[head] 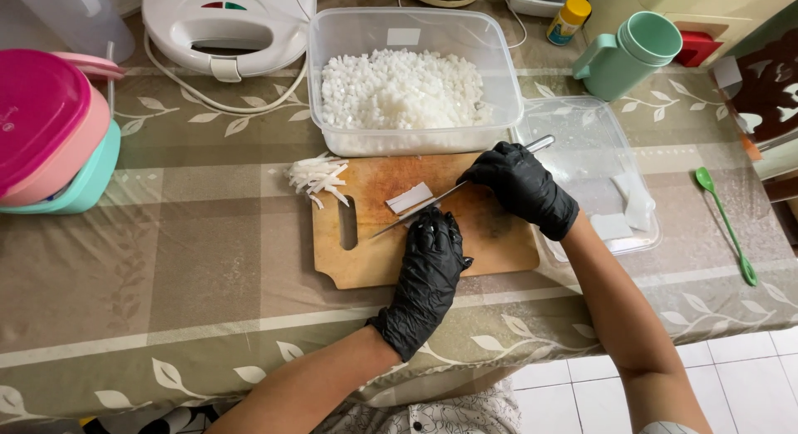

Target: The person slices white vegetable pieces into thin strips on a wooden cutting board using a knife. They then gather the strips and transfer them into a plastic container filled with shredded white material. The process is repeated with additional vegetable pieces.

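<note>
Matt black rubbery gloves cover the left hand point(426, 272) and right hand point(522, 187). The knife point(432, 203) blade is bright metal, the cutting board point(378, 243) worn wood, the container point(332, 85) clear plastic, the tablecloth point(191, 259) glossy.

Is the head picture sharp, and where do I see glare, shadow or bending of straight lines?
Head view: mostly sharp, with even, soft light; the knife and both gloved hands, left hand and right hand, show no blur; faint sheen on the clear tablecloth cover and the empty plastic tub; only weak shadows beneath the cutting board; table edges curve slightly towards the frame corners.
</note>
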